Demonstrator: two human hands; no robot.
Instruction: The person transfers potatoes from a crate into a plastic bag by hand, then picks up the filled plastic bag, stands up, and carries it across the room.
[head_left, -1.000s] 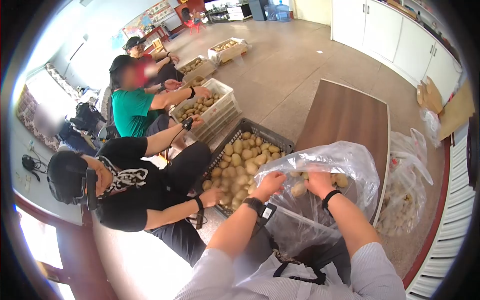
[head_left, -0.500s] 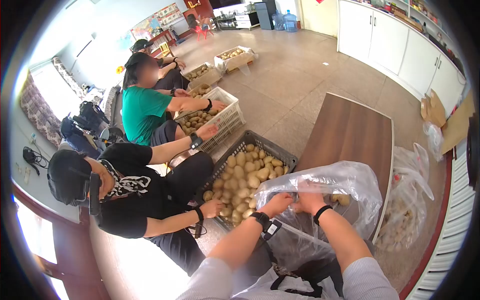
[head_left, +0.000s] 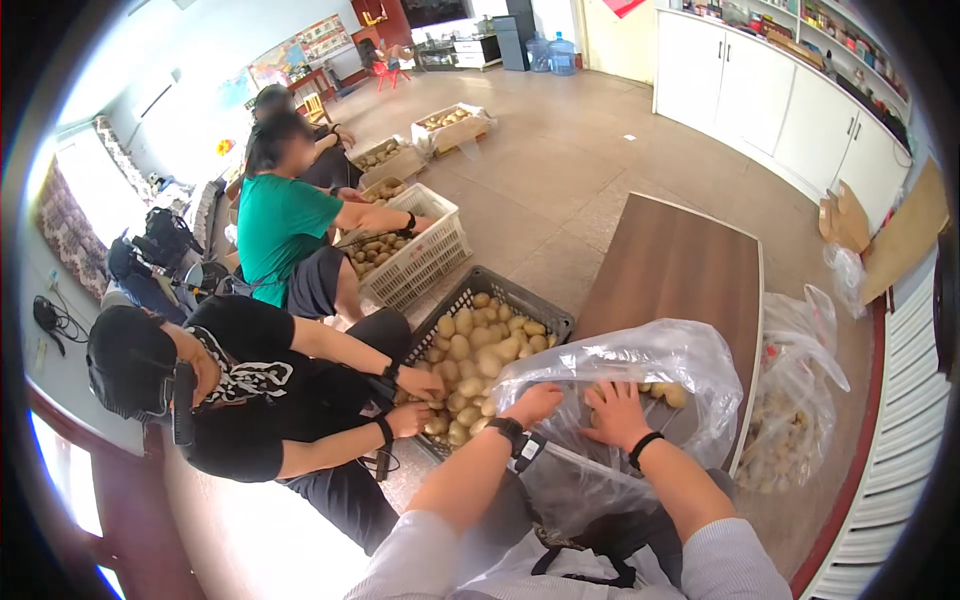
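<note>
A clear plastic bag (head_left: 690, 350) lies open towards me on the brown board, with a few potatoes (head_left: 668, 394) inside. My left hand (head_left: 535, 403) is at the left side of the bag's mouth, fingers curled on the plastic. Inside the bag, my right hand (head_left: 618, 414) has its fingers spread, palm down, over the nearest potatoes, partly covering them. Left of the bag stands a black plastic crate (head_left: 560, 318) full of potatoes. A person in black (head_left: 240, 440) has both hands at that crate's near left side.
The brown board (head_left: 665, 265) extends beyond the bag. Another clear bag of potatoes (head_left: 790, 430) rests on the floor at right. A person in green (head_left: 285, 225) reaches into a white crate (head_left: 430, 260). More potato boxes (head_left: 450, 133) stand farther back, and white cabinets (head_left: 760, 90) line the wall.
My right hand has moved apart from my left and spread its fingers over the potatoes. The person in black has brought the other hand down to the black crate. The view has shifted slightly.
</note>
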